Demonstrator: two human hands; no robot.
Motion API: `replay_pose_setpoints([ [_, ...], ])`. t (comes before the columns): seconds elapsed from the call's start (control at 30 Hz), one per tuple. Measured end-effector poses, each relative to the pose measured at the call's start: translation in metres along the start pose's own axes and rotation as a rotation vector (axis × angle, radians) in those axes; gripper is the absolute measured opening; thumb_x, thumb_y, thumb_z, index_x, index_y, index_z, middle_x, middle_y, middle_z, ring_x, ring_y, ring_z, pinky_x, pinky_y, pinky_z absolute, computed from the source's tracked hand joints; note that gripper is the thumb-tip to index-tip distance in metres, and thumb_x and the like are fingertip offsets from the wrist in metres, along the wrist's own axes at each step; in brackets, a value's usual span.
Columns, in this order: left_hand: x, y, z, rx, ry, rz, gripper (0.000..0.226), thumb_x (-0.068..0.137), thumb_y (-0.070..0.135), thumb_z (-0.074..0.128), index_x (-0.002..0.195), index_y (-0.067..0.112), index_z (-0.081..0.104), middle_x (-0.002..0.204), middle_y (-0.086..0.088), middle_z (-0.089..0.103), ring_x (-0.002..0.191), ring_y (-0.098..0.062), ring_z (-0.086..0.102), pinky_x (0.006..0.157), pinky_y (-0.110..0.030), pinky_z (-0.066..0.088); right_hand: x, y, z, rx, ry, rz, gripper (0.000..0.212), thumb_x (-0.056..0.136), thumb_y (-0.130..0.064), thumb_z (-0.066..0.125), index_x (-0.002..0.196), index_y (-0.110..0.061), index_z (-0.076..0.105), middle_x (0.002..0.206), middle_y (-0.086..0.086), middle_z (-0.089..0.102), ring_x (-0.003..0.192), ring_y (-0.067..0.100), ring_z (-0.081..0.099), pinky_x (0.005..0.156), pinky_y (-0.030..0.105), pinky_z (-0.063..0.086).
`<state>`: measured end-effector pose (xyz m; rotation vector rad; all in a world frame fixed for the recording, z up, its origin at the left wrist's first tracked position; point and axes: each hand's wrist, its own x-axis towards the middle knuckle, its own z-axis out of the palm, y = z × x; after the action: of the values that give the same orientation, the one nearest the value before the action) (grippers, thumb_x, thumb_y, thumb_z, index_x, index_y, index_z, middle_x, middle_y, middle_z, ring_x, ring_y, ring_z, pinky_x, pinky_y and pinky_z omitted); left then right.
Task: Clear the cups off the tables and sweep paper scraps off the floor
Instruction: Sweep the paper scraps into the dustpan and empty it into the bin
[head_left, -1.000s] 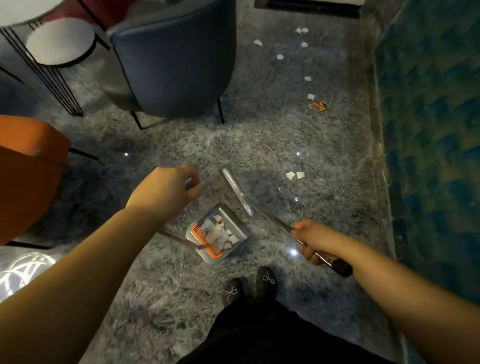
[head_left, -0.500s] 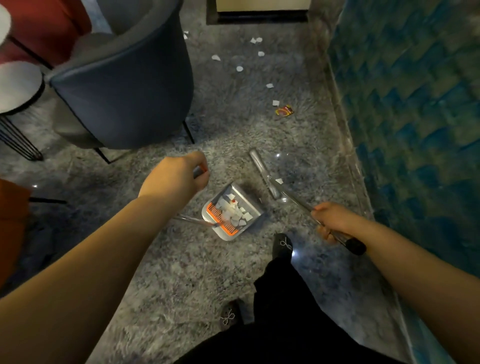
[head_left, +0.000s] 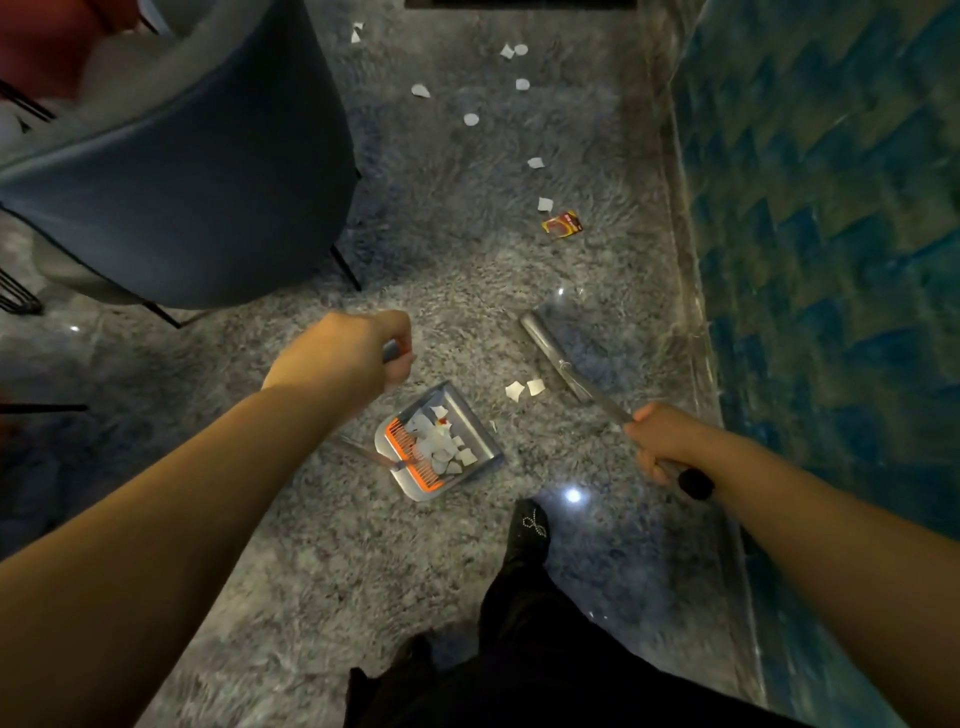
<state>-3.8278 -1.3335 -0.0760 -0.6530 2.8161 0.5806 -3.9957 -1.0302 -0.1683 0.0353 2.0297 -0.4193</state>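
A grey dustpan (head_left: 480, 447) with an orange comb edge stands on the grey stone floor, holding several white paper scraps. My left hand (head_left: 345, 358) grips the top of its long handle. My right hand (head_left: 667, 441) grips the metal handle of a broom, whose grey head (head_left: 545, 345) rests on the floor to the right of the pan. Two white scraps (head_left: 523, 388) lie between the broom head and the pan's mouth. More scraps (head_left: 536, 163) trail away up the floor, with a red and yellow wrapper (head_left: 562, 224) among them.
A dark blue armchair (head_left: 197, 171) on thin black legs stands at the upper left. A blue-green patterned wall (head_left: 831, 260) with a stone skirting runs along the right. My black shoe (head_left: 530, 530) and dark trouser leg are just below the dustpan.
I have stepped forward along the wall, carrying pan and broom. The broom head now sits behind the two scraps, close to the pan's mouth. The chair has come nearer.
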Motion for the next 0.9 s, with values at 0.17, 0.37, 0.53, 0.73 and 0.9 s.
replay_pose_setpoints([
  [0.17, 0.017, 0.007, -0.003, 0.018, 0.021, 0.005, 0.010, 0.087, 0.034, 0.066, 0.084, 0.029, 0.058, 0.070, 0.001, 0.059, 0.065, -0.022, 0.059, 0.061, -0.039, 0.054, 0.004, -0.014, 0.015, -0.196, -0.080, 0.039, 0.011, 0.101, -0.008, 0.040, 0.112, -0.006, 0.041, 0.068, 0.011, 0.048, 0.054, 0.020, 0.046, 0.046, 0.029, 0.037],
  [0.37, 0.026, 0.012, -0.004, 0.042, 0.024, -0.005, 0.011, 0.087, 0.035, 0.065, 0.084, 0.030, 0.056, 0.070, -0.001, 0.059, 0.065, -0.025, 0.058, 0.060, -0.040, 0.055, -0.005, -0.019, 0.031, -0.241, -0.254, -0.044, 0.009, 0.101, -0.016, 0.042, 0.105, -0.009, 0.037, 0.069, 0.011, 0.050, 0.048, 0.017, 0.048, 0.043, 0.025, 0.040],
  [0.53, 0.027, 0.009, -0.002, 0.044, 0.009, -0.017, 0.011, 0.087, 0.036, 0.061, 0.082, 0.032, 0.052, 0.066, 0.000, 0.055, 0.060, -0.021, 0.053, 0.054, -0.033, 0.048, -0.017, -0.023, 0.042, 0.139, -0.417, 0.074, 0.004, 0.102, -0.016, 0.039, 0.098, -0.016, 0.040, 0.059, 0.008, 0.040, 0.032, 0.007, 0.037, 0.036, 0.015, 0.033],
  [0.73, 0.013, -0.011, -0.004, 0.010, 0.019, 0.003, 0.009, 0.087, 0.036, 0.062, 0.082, 0.031, 0.055, 0.065, 0.004, 0.053, 0.059, -0.017, 0.052, 0.053, -0.031, 0.045, -0.040, -0.012, 0.052, 0.310, -0.395, 0.081, 0.007, 0.102, -0.017, 0.041, 0.106, -0.016, 0.045, 0.056, 0.006, 0.040, 0.033, 0.007, 0.035, 0.038, 0.014, 0.033],
  [0.9, -0.005, -0.024, -0.010, -0.058, 0.045, -0.015, 0.009, 0.088, 0.036, 0.063, 0.083, 0.033, 0.055, 0.065, 0.012, 0.053, 0.059, -0.011, 0.052, 0.052, -0.027, 0.040, -0.062, -0.009, 0.051, 0.418, -0.281, 0.066, 0.012, 0.102, -0.015, 0.040, 0.091, -0.017, 0.042, 0.056, 0.006, 0.037, 0.035, 0.007, 0.032, 0.039, 0.013, 0.030],
])
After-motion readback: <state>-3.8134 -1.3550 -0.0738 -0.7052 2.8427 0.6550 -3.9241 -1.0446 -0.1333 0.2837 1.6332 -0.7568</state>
